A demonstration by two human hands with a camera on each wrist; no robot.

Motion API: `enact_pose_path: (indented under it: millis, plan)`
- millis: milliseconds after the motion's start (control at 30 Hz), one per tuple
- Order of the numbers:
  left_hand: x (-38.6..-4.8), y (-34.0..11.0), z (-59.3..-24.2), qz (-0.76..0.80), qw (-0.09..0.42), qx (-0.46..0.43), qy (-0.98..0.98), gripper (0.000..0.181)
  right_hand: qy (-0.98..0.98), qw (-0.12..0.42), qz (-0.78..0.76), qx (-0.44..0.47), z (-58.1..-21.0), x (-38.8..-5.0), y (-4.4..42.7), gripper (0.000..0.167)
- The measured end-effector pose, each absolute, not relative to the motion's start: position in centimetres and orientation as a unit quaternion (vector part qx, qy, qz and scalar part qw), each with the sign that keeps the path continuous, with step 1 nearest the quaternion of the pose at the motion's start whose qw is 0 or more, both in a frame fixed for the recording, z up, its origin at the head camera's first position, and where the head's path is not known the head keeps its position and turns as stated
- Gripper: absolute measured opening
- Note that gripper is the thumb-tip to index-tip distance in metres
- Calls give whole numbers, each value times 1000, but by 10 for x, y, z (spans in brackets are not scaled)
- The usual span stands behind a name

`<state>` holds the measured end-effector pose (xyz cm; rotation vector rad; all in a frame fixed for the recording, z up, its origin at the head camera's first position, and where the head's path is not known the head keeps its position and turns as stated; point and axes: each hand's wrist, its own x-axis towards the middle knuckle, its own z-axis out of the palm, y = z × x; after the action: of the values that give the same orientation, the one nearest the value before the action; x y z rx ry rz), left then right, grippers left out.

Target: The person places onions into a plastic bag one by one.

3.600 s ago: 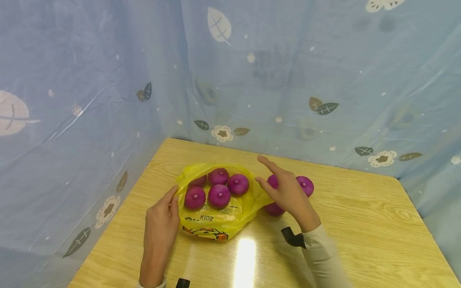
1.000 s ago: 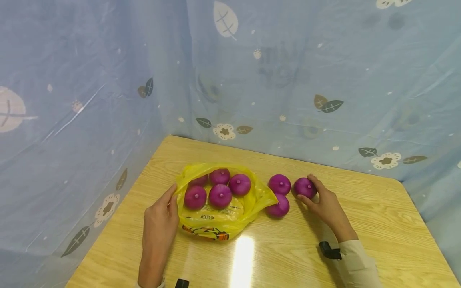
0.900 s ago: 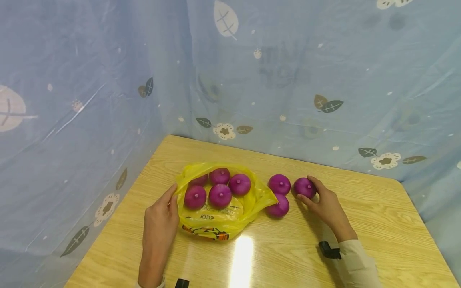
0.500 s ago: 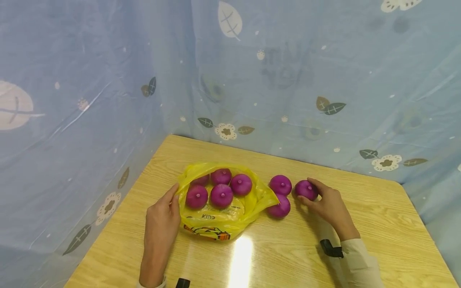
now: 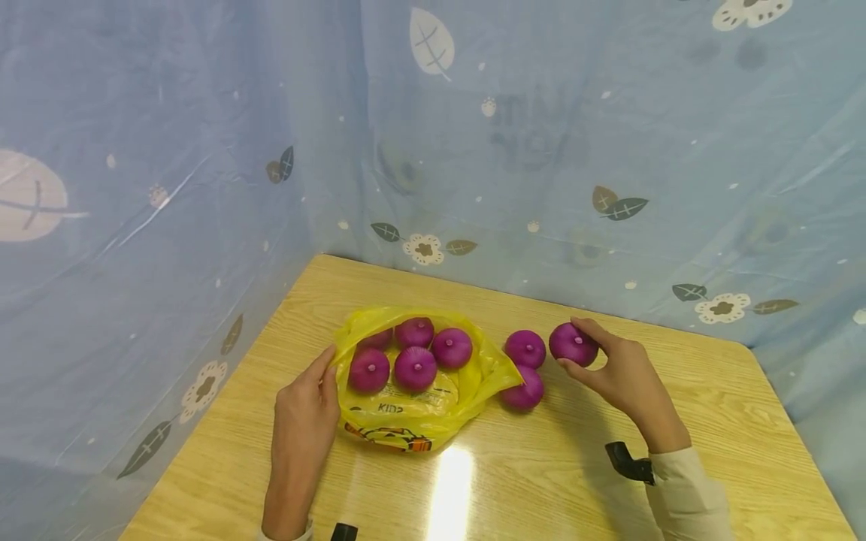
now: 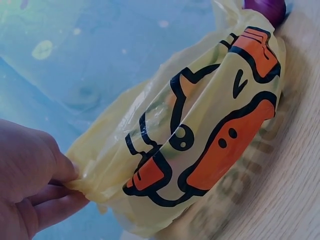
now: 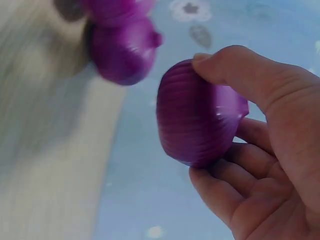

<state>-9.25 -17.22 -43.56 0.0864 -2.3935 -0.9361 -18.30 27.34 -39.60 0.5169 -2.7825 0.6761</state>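
Observation:
My left hand (image 5: pixel 304 413) pinches the left rim of a yellow plastic bag (image 5: pixel 433 428), whose mouth is spread wide. Several purple onions (image 5: pixel 416 368) lie inside it. In the left wrist view the thumb and fingers grip the bag's edge, and an orange-and-black cartoon print (image 6: pixel 225 145) covers its side. My right hand (image 5: pixel 625 379) holds another purple onion (image 5: pixel 572 345) between thumb and fingers. The right wrist view shows this onion (image 7: pixel 195 117) raised off the table. Two more onions (image 5: pixel 525 350) sit on the table between the bag and my right hand, the nearer one partly behind the bag's corner.
The wooden table (image 5: pixel 541 466) has a bright light reflection near its front. A blue curtain (image 5: pixel 514 150) with leaf and flower prints stands behind the table and along its left side. Small black camera mounts (image 5: pixel 629 462) are worn at both wrists.
My right hand has moved from beside the bag's right edge to the rightmost onion, gripped it and lifted it slightly. The left hand stays on the bag's rim.

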Motion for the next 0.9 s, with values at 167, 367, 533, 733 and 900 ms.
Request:
enact_pose_path:
  millis: [167, 367, 533, 733, 900]
  plan:
    - [-93, -171, -434, -348, 287, 31, -892, 34, -947, 122, 223, 197, -376, -177, 259, 68]
    - [-93, -169, -432, -355, 285, 29, -890, 35, -938, 129, 220, 234, -358, -171, 243, 70]
    - [-93, -167, -432, -354, 282, 32, -891, 35, -935, 108, 228, 249, -352, -171, 234, 70]
    - [-94, -166, -432, -349, 287, 32, -891, 35, -934, 85, 227, 262, -351, -172, 221, 71]
    - [-95, -165, -432, -349, 285, 31, -892, 35, -936, 61, 223, 267, -351, -172, 205, 71]
